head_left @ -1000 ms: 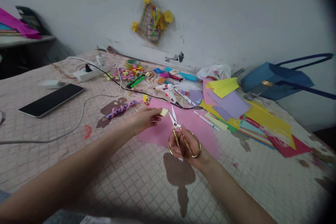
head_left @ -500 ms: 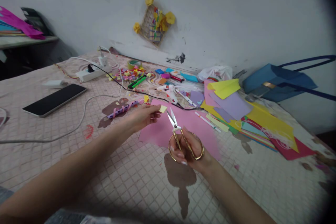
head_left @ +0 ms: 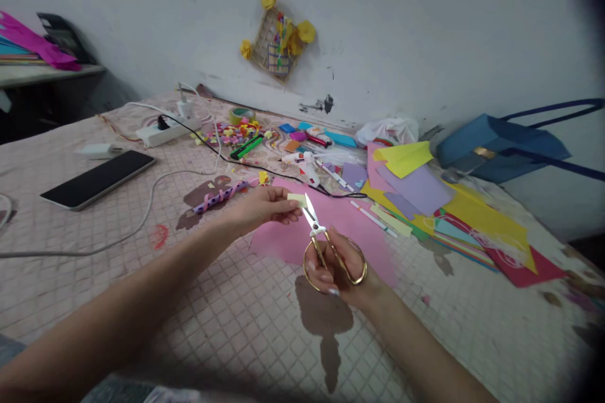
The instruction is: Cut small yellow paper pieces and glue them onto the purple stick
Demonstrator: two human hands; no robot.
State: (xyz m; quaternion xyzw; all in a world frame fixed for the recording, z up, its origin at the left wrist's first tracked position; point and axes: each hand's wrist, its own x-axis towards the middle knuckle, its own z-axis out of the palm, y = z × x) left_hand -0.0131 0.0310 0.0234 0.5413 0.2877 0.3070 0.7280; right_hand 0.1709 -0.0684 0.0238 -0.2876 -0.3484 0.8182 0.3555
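Note:
Between the thumb and fingers of my left hand is a small piece of pale yellow paper. My right hand has its fingers through the gold handles of a pair of scissors. The scissors' silver blades stand slightly apart and point up and away, with the paper's right edge at the blades near their tips. Both hands are over a sheet of pink paper on the table. Left of my left hand lies a purple dotted stick wound with a pink strip.
A phone and a power strip with cables lie at left. Farther back are small paper pieces, a green cutter and a glue gun. Coloured paper sheets and a blue bag occupy the right.
My left hand has moved right, bringing the pale yellow paper to the scissor blades. The right hand and scissors stay almost where they were.

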